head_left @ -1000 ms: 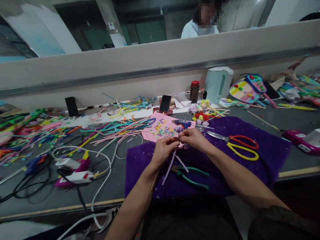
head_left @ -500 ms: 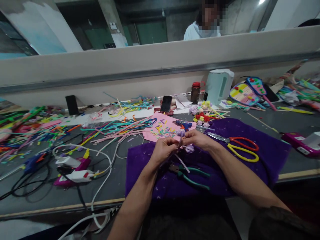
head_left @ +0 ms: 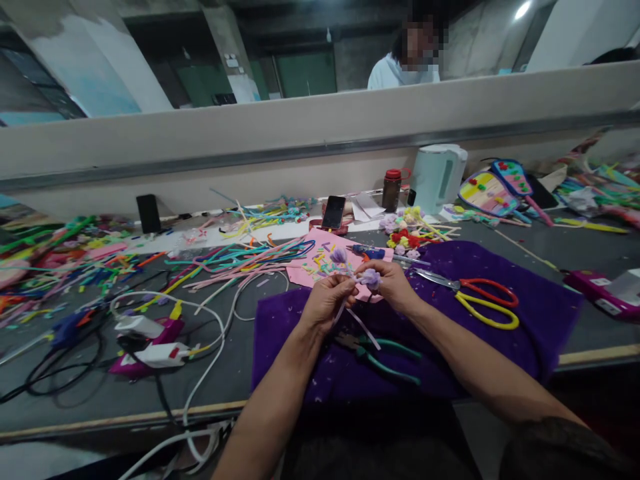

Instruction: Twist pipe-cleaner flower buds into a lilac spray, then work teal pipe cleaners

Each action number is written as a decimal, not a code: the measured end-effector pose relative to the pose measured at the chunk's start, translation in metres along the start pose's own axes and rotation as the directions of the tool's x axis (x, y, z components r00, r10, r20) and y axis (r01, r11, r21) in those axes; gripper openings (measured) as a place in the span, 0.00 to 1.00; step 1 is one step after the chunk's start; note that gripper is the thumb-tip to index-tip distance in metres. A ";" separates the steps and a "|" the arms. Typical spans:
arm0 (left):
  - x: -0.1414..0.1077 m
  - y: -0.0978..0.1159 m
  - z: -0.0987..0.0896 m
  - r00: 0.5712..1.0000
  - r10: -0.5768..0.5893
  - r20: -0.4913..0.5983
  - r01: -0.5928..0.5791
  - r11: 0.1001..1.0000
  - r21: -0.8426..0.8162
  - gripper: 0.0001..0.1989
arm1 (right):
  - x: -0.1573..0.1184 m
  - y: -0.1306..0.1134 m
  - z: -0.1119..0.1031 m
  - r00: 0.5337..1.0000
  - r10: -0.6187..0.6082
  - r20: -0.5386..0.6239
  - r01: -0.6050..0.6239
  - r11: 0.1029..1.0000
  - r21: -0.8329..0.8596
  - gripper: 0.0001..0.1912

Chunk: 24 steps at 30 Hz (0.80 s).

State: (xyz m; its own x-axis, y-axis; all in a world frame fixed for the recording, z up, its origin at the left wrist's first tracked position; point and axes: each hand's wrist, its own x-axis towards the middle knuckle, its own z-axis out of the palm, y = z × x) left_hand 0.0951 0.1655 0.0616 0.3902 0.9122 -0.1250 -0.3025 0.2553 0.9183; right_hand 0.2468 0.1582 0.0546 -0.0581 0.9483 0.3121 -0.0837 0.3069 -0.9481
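Note:
My left hand [head_left: 331,300] pinches the stems of lilac pipe-cleaner flowers, and pale stem ends hang below its fingers. One lilac flower [head_left: 339,256] stands up above that hand. My right hand [head_left: 393,283] has its fingers closed at a second lilac flower [head_left: 369,278], just right of the left fingertips. Both hands are over a purple cloth [head_left: 285,327]. Below them lie pliers with green handles [head_left: 393,357]. Scissors with red and yellow handles [head_left: 487,307] rest on the cloth beside my right forearm.
A pink sheet [head_left: 300,270] with small cut pieces lies behind the hands, a blue glue gun [head_left: 369,252] on its edge. Loose pipe cleaners [head_left: 240,263], power strips [head_left: 150,353] and cables are at left. A kettle [head_left: 435,177] and bottle [head_left: 392,190] stand behind. A person is beyond the partition.
The flowers have turned and spread apart between my hands: one now points up, the other lies to the right by my right fingers. The view has tilted slightly upward.

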 end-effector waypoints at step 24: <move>-0.002 0.001 0.000 0.999 -0.020 -0.026 0.018 0.996 -0.090 0.10 | -0.008 -0.006 0.005 0.887 -0.458 0.056 0.431 0.778 -0.458 0.05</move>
State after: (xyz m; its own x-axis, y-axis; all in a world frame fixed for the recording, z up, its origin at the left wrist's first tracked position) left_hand 0.0939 0.1638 0.0623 0.3731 0.9150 -0.1534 -0.3726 0.2992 0.8784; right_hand 0.2424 0.1483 0.0585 -0.0685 0.6959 0.7148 0.3659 0.6841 -0.6309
